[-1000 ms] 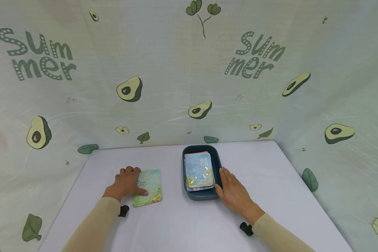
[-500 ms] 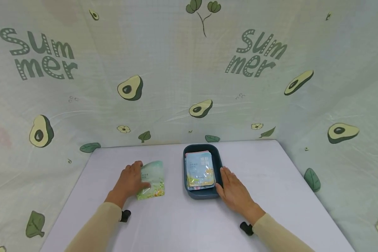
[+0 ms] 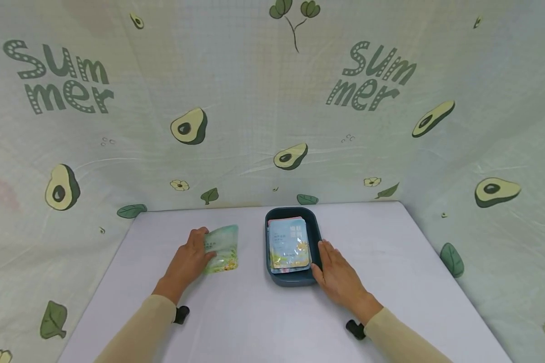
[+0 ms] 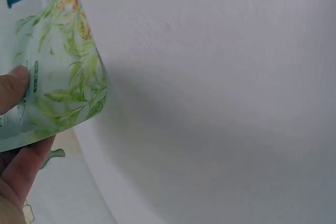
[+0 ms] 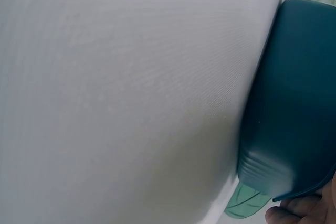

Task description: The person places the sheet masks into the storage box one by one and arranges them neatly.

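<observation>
My left hand (image 3: 185,263) pinches a flat, pale green packet (image 3: 224,248) by its left side. In the left wrist view the thumb lies on the printed face of the packet (image 4: 71,72) and the other fingers are behind it; leaves and yellow flowers decorate it. The packet is raised and tilted, its far edge higher. To its right stands a dark blue plastic bin (image 3: 295,282) holding a stack of similar packets, with a light blue packet (image 3: 288,244) on top. My right hand (image 3: 342,283) rests with straight fingers against the bin's right side.
A white-covered table (image 3: 254,322) carries everything, and a patterned cloth (image 3: 236,101) with avocados hangs behind and around it. Small black wrist devices sit at both cuffs, including the right black device (image 3: 356,329).
My left hand has lifted the green packet off the table, moving it slightly away from me and tilting it. The right hand and the bin have stayed in place.
</observation>
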`<move>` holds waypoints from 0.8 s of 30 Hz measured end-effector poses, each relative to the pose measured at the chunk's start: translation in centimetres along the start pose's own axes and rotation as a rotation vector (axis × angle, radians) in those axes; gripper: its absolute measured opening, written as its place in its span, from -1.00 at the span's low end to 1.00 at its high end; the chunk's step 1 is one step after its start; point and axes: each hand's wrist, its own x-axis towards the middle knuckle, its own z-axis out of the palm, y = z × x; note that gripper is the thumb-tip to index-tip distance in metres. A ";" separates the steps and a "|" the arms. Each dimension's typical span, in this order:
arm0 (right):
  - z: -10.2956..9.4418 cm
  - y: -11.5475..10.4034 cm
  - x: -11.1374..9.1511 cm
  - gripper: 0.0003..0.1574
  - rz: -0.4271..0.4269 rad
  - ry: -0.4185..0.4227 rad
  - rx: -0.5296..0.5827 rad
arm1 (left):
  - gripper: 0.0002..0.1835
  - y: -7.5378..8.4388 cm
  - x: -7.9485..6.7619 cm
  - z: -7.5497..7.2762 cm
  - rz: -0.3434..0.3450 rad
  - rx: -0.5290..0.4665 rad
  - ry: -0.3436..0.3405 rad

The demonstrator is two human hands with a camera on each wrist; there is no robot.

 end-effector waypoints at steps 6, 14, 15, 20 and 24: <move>0.0 0.0 0.0 -0.11 -0.004 0.011 0.001 | -0.22 0.2 0.3 -0.7 -0.247 -0.218 -0.088; -0.1 0.1 -0.1 -0.11 -0.008 0.023 0.003 | -0.02 -0.3 0.5 -1.2 -0.369 -0.441 -0.081; -0.1 0.1 0.0 -0.11 -0.008 0.024 0.003 | -0.02 -0.3 0.5 -1.3 -0.381 -0.459 -0.084; -0.2 0.2 0.0 -0.11 -0.006 0.017 0.006 | -0.23 -0.4 0.9 -1.4 -0.451 -0.575 -0.119; -0.2 0.1 0.0 -0.11 -0.009 0.023 0.002 | -0.34 -0.3 1.2 -1.8 -0.467 -0.664 -0.151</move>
